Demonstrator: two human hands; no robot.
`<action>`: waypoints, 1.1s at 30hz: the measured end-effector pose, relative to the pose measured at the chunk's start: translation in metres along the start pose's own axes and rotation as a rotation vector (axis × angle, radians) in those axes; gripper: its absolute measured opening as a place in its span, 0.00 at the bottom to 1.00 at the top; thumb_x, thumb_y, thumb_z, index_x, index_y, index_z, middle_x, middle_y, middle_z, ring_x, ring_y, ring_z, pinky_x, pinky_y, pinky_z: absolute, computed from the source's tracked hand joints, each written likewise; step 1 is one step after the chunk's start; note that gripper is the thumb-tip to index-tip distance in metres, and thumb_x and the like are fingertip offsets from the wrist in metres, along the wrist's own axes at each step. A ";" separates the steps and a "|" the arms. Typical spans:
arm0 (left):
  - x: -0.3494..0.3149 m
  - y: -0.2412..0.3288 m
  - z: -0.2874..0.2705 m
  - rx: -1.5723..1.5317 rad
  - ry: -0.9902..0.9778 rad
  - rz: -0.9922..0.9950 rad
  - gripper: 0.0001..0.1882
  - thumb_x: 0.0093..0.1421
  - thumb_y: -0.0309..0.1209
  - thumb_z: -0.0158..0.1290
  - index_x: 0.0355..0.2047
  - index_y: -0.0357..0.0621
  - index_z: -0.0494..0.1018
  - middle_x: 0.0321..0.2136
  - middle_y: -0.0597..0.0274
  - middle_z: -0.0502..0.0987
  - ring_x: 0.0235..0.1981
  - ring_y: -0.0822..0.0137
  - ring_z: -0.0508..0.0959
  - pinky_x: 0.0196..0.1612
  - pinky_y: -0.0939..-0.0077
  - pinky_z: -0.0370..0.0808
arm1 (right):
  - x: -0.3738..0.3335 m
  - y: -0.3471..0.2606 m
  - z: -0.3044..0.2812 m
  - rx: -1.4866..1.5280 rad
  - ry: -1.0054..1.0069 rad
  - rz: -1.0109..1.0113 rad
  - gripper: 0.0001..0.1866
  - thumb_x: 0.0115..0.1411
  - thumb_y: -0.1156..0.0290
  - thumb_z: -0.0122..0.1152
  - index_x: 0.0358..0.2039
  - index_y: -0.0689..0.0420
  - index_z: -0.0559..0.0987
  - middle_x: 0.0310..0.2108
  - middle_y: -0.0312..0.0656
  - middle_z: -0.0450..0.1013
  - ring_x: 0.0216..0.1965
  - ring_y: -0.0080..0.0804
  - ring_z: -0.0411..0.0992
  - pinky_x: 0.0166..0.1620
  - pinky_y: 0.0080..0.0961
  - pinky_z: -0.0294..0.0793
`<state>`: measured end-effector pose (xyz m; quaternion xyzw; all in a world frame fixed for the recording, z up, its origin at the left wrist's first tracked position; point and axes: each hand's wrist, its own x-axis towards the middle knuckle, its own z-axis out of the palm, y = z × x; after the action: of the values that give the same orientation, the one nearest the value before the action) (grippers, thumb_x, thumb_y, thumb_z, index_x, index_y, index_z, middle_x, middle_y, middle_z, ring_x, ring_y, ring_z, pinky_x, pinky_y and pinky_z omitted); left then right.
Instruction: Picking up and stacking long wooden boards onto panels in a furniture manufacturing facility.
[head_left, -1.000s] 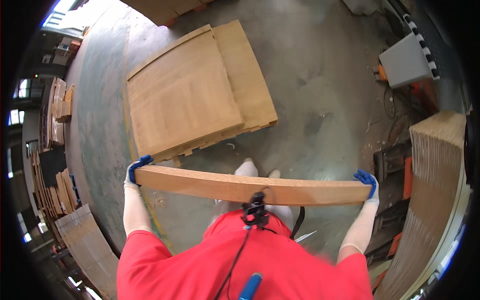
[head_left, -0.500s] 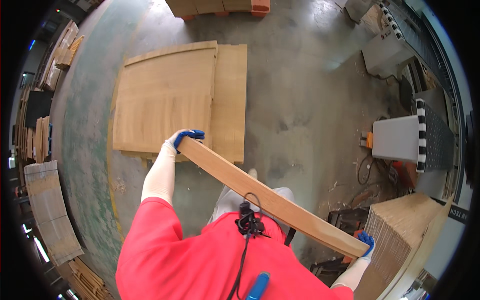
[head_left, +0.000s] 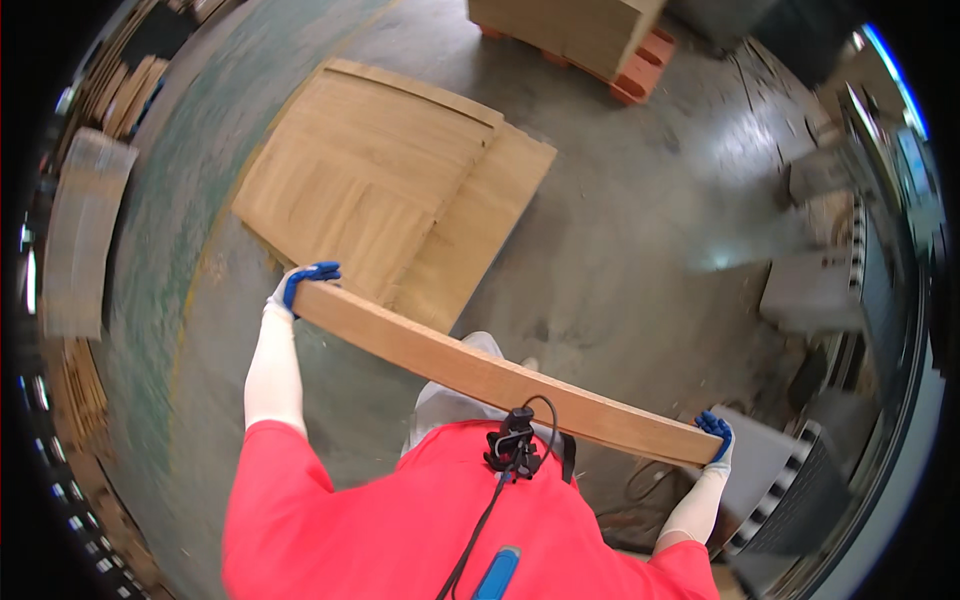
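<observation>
A long wooden board point(head_left: 450, 360) spans the space before my body, its left end farther off than its right. My left hand point(head_left: 310, 279), in a blue-and-white glove, is closed round the left end, fingers over the top. At the other end my right hand point(head_left: 718, 438), gloved alike, grips the board with its fingers curled over the edge. Beyond the left end lies a low stack of wooden boards and panels point(head_left: 350, 165) on the floor. The undersides of both palms are hidden.
At the far side a boxy brown stack point(head_left: 560, 30) sits on an orange pallet point(head_left: 643, 68). Grey machine units point(head_left: 815, 290) line the right. On the left, a wrapped flat stack point(head_left: 85, 235) stands beyond a green floor strip point(head_left: 200, 215).
My body has turned to the right, so the stack and machines have swung round in view. The board, still in both hands, now lies more level across the picture.
</observation>
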<state>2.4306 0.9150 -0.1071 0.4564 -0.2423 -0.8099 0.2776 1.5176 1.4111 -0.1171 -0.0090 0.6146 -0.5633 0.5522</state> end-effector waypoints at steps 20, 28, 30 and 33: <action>-0.072 -0.265 -0.046 -0.763 0.773 0.245 0.37 0.55 0.40 0.52 0.63 0.34 0.61 0.58 0.46 0.69 0.56 0.50 0.72 0.62 0.54 0.66 | 0.554 -0.194 0.632 -0.852 -0.436 0.383 0.18 0.64 0.67 0.49 0.48 0.67 0.76 0.40 0.52 0.77 0.41 0.47 0.77 0.49 0.41 0.77; -0.035 -0.327 -0.082 -0.882 0.905 0.325 0.38 0.56 0.42 0.51 0.64 0.36 0.59 0.59 0.46 0.67 0.60 0.50 0.68 0.66 0.54 0.61 | 0.685 -0.066 0.793 -1.025 -0.663 0.451 0.25 0.67 0.62 0.38 0.53 0.67 0.74 0.43 0.51 0.77 0.45 0.45 0.76 0.54 0.40 0.74; -0.023 -0.352 -0.089 -0.893 0.954 0.351 0.39 0.56 0.44 0.49 0.66 0.36 0.57 0.61 0.46 0.65 0.61 0.50 0.66 0.67 0.53 0.59 | 0.712 -0.031 0.810 -1.054 -0.649 0.491 0.25 0.67 0.62 0.38 0.53 0.66 0.74 0.43 0.51 0.77 0.46 0.45 0.76 0.54 0.40 0.74; 0.000 -0.374 -0.104 -0.896 0.972 0.352 0.40 0.57 0.44 0.47 0.66 0.36 0.56 0.62 0.45 0.64 0.62 0.49 0.65 0.68 0.53 0.57 | 0.755 -0.014 0.831 -1.093 -0.823 0.490 0.27 0.68 0.59 0.37 0.56 0.65 0.71 0.45 0.52 0.76 0.48 0.47 0.75 0.55 0.41 0.73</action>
<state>2.4359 1.1729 -0.3967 0.5631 0.1982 -0.4778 0.6444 1.7867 0.3614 -0.4087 -0.3568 0.5351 0.0130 0.7656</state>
